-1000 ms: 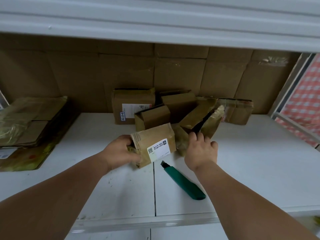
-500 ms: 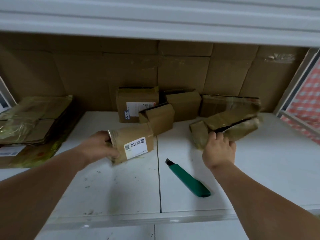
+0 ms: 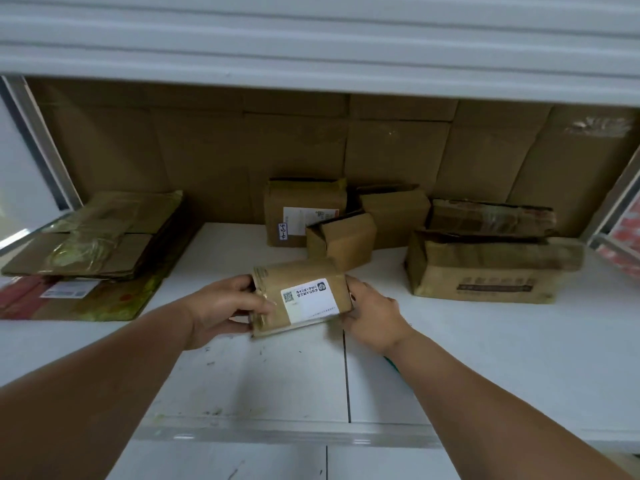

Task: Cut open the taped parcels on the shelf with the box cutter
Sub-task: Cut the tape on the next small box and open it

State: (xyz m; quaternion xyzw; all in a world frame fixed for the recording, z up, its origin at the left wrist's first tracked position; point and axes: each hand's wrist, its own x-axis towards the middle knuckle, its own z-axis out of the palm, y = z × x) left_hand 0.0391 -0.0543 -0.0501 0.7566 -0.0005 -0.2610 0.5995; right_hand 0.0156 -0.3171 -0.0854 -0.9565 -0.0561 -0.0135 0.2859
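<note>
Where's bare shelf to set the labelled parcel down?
Free: the white shelf in front of both hands, and the front right, below the long box. Crowded: the back centre, around the small open box, and the left, under the flattened cardboard.

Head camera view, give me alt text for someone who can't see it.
Two bare hands hold a small taped parcel with a white label just above a white shelf, the left hand gripping its left end and the right hand its right end. Behind it stand more cardboard boxes, with flattened cardboard stacked at left. The box cutter is almost wholly hidden under the right forearm.
</note>
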